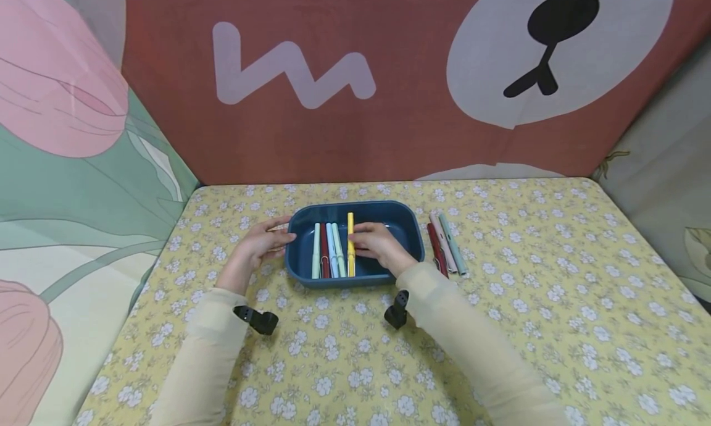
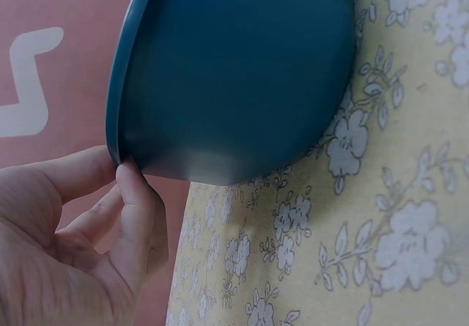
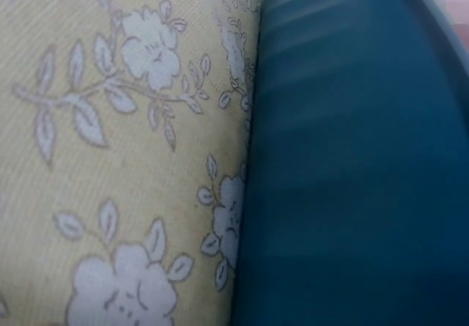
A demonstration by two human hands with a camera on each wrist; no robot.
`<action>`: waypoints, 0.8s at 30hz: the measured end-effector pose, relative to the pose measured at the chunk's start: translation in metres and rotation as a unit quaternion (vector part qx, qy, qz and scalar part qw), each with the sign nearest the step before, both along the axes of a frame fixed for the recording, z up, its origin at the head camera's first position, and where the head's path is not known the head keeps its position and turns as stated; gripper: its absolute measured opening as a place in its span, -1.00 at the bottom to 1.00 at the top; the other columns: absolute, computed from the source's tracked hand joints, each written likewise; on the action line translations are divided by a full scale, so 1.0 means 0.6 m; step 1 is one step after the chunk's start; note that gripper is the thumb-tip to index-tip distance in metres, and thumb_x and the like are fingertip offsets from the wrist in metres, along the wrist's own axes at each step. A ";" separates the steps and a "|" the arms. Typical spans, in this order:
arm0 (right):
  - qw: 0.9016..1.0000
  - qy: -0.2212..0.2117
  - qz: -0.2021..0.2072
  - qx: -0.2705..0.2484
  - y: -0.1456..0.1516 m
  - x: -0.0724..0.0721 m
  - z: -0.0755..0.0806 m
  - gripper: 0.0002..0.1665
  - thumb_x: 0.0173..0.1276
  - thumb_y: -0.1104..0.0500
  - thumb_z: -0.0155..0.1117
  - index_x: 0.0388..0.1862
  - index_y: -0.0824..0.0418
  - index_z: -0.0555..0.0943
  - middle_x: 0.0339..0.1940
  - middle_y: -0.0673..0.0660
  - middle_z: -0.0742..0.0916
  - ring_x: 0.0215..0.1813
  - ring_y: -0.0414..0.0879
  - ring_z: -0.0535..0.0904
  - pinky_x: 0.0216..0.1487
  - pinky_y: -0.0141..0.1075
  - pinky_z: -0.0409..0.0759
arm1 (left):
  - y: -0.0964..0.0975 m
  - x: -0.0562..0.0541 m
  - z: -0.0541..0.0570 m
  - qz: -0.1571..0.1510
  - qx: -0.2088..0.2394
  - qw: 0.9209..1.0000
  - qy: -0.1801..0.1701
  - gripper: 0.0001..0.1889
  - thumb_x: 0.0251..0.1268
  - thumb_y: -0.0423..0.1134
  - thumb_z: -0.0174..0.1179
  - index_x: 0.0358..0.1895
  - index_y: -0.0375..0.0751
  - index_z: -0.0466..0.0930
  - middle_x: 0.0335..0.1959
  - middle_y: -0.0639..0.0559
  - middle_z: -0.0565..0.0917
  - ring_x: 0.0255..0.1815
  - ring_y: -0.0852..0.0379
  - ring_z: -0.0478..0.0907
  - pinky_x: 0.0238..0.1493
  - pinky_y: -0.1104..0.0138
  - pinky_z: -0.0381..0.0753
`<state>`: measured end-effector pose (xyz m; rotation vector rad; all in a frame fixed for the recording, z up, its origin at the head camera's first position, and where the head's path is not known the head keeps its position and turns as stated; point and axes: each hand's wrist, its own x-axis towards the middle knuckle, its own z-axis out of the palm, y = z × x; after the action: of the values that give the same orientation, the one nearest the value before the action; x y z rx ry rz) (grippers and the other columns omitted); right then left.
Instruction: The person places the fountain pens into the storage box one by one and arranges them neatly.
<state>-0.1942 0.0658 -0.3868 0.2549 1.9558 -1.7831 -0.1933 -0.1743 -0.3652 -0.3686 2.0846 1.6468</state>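
Note:
A dark blue rectangular box with rounded corners stands on the table. My left hand pinches its left rim between thumb and fingers, as the left wrist view shows on the box wall. Inside the box, my right hand holds a yellow pen, which lies lengthwise front to back. Left of it, side by side, lie a pale green pen, a dark red pen, a light blue pen and a light green pen. The right wrist view shows only the box's outer wall and cloth.
Just right of the box lie a dark red pen, a pale pink pen and a grey-green pen close together. A yellow flowered cloth covers the table. Behind it rises a red printed backdrop.

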 end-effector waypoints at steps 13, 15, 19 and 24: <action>0.999 -0.011 0.024 0.034 -0.007 -0.002 -0.002 -0.51 0.45 0.18 0.12 0.31 0.28 0.40 -0.01 0.17 0.62 -0.16 -0.14 0.56 0.11 -0.23 0.63 | -0.002 0.000 -0.001 0.000 0.001 1.000 0.000 -0.35 0.40 -0.30 0.10 0.50 0.02 0.12 0.48 -0.18 0.15 -0.41 0.39 0.52 -0.46 0.59 0.57; 0.999 -0.014 0.025 0.036 -0.008 -0.002 -0.003 -0.51 0.45 0.18 0.12 0.31 0.28 0.39 -0.05 0.15 0.62 -0.17 -0.14 0.56 0.10 -0.24 0.63 | -0.002 0.001 -0.002 0.000 0.001 1.000 0.000 -0.35 0.39 -0.30 0.11 0.50 0.02 0.12 0.48 -0.18 0.15 -0.42 0.39 0.52 -0.45 0.58 0.57; 0.999 -0.017 0.027 0.044 -0.008 -0.003 -0.005 -0.51 0.44 0.19 0.13 0.31 0.28 0.40 -0.02 0.17 0.63 -0.16 -0.13 0.58 0.06 -0.27 0.65 | -0.002 0.001 -0.002 -0.001 0.005 1.000 -0.001 -0.35 0.39 -0.30 0.10 0.50 0.02 0.11 0.48 -0.18 0.15 -0.41 0.38 0.52 -0.46 0.59 0.57; 0.998 -0.023 0.022 0.058 -0.009 -0.007 -0.008 -0.55 0.41 0.20 0.18 0.25 0.26 0.46 0.00 0.17 0.64 -0.21 -0.16 0.58 -0.04 -0.33 0.67 | -0.002 0.000 -0.001 -0.002 0.010 1.000 0.000 -0.35 0.40 -0.30 0.09 0.50 0.02 0.11 0.48 -0.18 0.14 -0.39 0.38 0.53 -0.46 0.59 0.56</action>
<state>-0.1986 0.0601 -0.3914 0.2865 2.0178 -1.6246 -0.1935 -0.1757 -0.3658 -0.3567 2.0658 1.6636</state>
